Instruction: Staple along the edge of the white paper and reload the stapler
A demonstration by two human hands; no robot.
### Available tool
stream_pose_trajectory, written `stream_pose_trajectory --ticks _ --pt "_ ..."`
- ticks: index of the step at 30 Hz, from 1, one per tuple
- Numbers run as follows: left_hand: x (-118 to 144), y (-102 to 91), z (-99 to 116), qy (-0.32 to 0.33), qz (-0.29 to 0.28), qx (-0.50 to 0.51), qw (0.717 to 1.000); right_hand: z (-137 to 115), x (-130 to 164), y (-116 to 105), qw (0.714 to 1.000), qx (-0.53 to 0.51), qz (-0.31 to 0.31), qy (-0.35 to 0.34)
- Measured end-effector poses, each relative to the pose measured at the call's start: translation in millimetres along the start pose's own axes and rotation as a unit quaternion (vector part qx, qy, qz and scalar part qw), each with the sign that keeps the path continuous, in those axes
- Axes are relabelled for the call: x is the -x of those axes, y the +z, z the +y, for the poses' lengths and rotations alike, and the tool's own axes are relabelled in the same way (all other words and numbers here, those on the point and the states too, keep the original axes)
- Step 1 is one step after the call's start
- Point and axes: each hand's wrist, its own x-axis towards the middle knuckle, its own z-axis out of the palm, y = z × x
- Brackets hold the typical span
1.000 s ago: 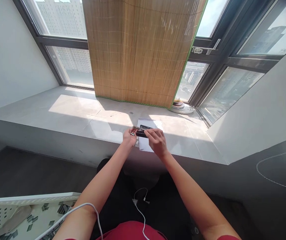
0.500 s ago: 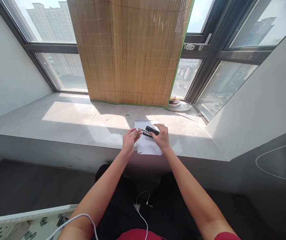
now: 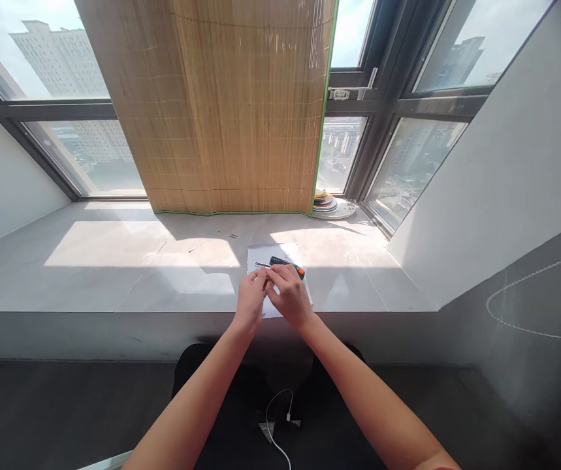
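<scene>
- A white cable (image 3: 280, 424) hangs over the person's dark lap, nearer than the paper (image 3: 280, 251).
- The left hand (image 3: 251, 300) and right hand (image 3: 287, 297) meet at the paper's near edge, fingers curled close together; whether they pinch anything cannot be told.
- The paper lies on the grey sill (image 3: 113, 274).
- A black stapler (image 3: 287, 264) with an orange end lies on the paper, just beyond the right hand.
- Two small dark bits (image 3: 234, 235) sit beyond the paper, to its left.
- A bamboo blind (image 3: 221, 111) hangs behind the paper; plates (image 3: 332, 205) stand beyond it, to the right.
</scene>
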Motion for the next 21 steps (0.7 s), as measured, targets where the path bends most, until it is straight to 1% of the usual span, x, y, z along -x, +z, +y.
stream_pose_trajectory --ticks 2,3,4,5,6,7,8,9,10,11,12,13,15,16,18,21 --pt "0.0 3.8 1.9 0.014 -0.032 -0.010 0.999 -0.2 -3.5 -0.4 1.000 -0.008 0.020 0.012" --pt "-2.1 2.5 4.1 0.026 -0.050 -0.027 0.998 3.2 -7.0 -2.1 0.999 -0.025 0.028 0.014" --pt "-6.2 -1.8 7.0 0.041 -0.065 -0.064 0.995 9.8 -11.8 -5.0 0.998 -0.049 0.030 0.014" --pt "-12.6 -9.4 10.3 0.062 -0.070 -0.129 0.987 20.0 -17.8 -8.9 0.997 -0.076 0.025 0.015" --pt "-21.1 -20.2 13.6 0.083 -0.059 -0.218 0.971 33.9 -24.8 -13.7 0.995 -0.101 0.016 0.019" --pt "-31.3 -33.8 16.2 0.106 -0.038 -0.334 0.936 51.5 -32.5 -19.0 0.992 -0.122 0.005 0.031" --pt "-42.2 -49.2 17.8 0.128 0.000 -0.461 0.878 72.3 -40.4 -24.4 0.990 -0.128 -0.006 0.054" --pt "-53.0 -65.3 18.0 0.135 0.047 -0.565 0.812 95.4 -48.2 -29.6 0.989 -0.119 -0.008 0.089" --pt "-62.7 -80.8 16.6 0.127 0.061 -0.642 0.754 119.8 -55.5 -34.1 0.985 -0.100 -0.006 0.139" --pt "-70.9 -94.4 13.9 0.110 0.059 -0.691 0.712 144.3 -61.9 -37.6 0.979 -0.068 -0.009 0.194" --pt "-77.0 -105.4 10.2 0.097 0.051 -0.724 0.681 167.6 -67.2 -39.9 0.969 -0.025 -0.008 0.245" --pt "-81.2 -113.2 6.0 0.091 0.049 -0.746 0.658 188.5 -71.4 -40.5 0.960 0.020 -0.008 0.279" --pt "-84.9 -120.4 -1.6 0.092 0.048 -0.770 0.629 220.9 -76.7 -36.6 0.947 0.097 -0.033 0.304" --pt "-85.2 -120.9 -4.3 0.097 0.051 -0.776 0.621 231.8 -78.3 -32.0 0.942 0.126 -0.052 0.308" --pt "-84.4 -119.5 -7.3 0.102 0.049 -0.782 0.613 244.9 -79.6 -19.4 0.933 0.173 -0.086 0.305" --pt "-81.4 -118.1 -8.2 0.099 0.050 -0.786 0.608 252.1 -78.2 -0.6 0.931 0.205 -0.105 0.283"
